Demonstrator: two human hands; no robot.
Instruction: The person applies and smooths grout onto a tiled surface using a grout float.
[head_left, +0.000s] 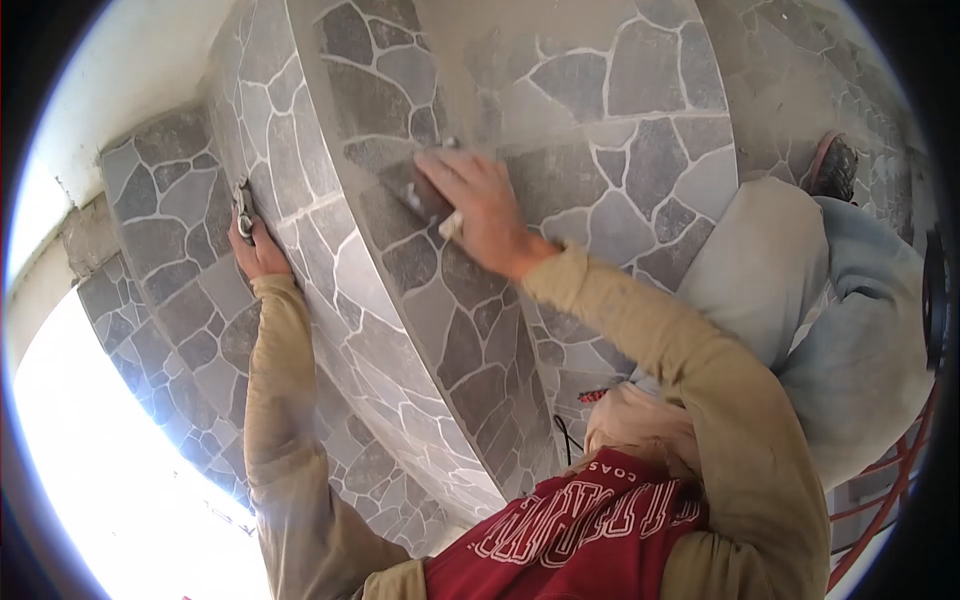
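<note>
My right hand (485, 205), a little blurred, is closed over a dark flat pad (430, 197) pressed near the stone-patterned tile face (375, 95). A pale stub (452, 225) sticks out below that palm. Over on the left, my left hand (262, 252) is wrapped round a small tool with a metal end (243, 205), held beside the narrower tiled side face (275, 130). What kind of tool it is I cannot tell. Pale joint lines run between the grey stone shapes, and greyish smears cover the tiles around and above my right hand.
A straight edge (345, 190) divides the two tiled faces. My bent legs in light trousers (755, 260) are at the right, with a shoe (833, 168) beyond them. Red metal bars (890, 490) stand at the lower right. Bright light comes in at the lower left.
</note>
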